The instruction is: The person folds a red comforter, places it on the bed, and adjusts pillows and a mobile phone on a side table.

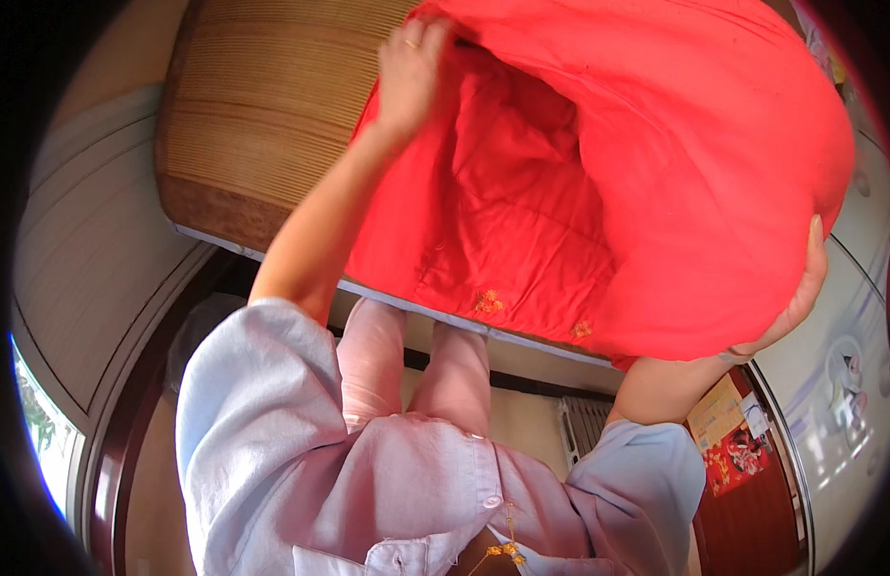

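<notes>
A large padded red cloth [704,165], perhaps a quilt, is bunched before me on a bed with a ribbed woven mat [265,108]. Small gold floral embroidery marks its near edge, and a dark fold opens in its middle. My left hand [412,72], with a ring on one finger, is at the cloth's upper left edge; its fingertips are blurred and partly hidden by the fabric. On the far right, my right hand [805,288] holds the cloth's outer edge, its thumb showing and the other fingers partly behind the fabric.
Pale panelling [106,237] stands at the left beside a bright window [45,432]. To the right are a glossy patterned cabinet door [834,403] and a dark red surface [747,525] with printed papers. A grey slatted object [587,425] is low beyond the bed's edge.
</notes>
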`<state>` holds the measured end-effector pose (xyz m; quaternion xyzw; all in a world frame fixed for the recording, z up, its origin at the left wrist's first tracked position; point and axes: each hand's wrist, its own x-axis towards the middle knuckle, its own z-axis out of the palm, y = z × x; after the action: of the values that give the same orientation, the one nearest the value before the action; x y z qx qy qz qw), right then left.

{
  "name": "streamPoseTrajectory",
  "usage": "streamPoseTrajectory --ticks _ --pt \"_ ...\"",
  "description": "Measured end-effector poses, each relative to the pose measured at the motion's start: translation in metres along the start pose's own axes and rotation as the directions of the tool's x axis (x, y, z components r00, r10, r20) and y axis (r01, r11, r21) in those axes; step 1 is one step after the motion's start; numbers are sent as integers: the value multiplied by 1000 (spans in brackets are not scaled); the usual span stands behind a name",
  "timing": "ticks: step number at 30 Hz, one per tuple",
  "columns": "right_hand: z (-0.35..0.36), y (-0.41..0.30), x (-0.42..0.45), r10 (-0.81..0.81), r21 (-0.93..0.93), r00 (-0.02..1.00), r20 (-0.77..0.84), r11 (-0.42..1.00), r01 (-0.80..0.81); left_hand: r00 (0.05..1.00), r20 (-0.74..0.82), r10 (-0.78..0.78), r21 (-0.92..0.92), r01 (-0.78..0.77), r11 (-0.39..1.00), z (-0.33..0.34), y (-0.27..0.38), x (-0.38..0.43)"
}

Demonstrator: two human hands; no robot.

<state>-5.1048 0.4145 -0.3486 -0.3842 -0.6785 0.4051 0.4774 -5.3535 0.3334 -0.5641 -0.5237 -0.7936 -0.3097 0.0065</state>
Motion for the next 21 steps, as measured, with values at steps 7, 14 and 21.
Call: streamPoseTrajectory --ticks 7,14,21 --pt "14 -8 9 492 507 870 3 749 -426 551 825 125 -89 -91 992 40 70 -50" --pt "25 1 1 694 618 707 136 498 -608 709 696 119 -178 10 984 98 72 -56" --pt "-1 34 -14 311 329 950 3 897 -295 918 366 154 58 -188 980 55 39 -55"
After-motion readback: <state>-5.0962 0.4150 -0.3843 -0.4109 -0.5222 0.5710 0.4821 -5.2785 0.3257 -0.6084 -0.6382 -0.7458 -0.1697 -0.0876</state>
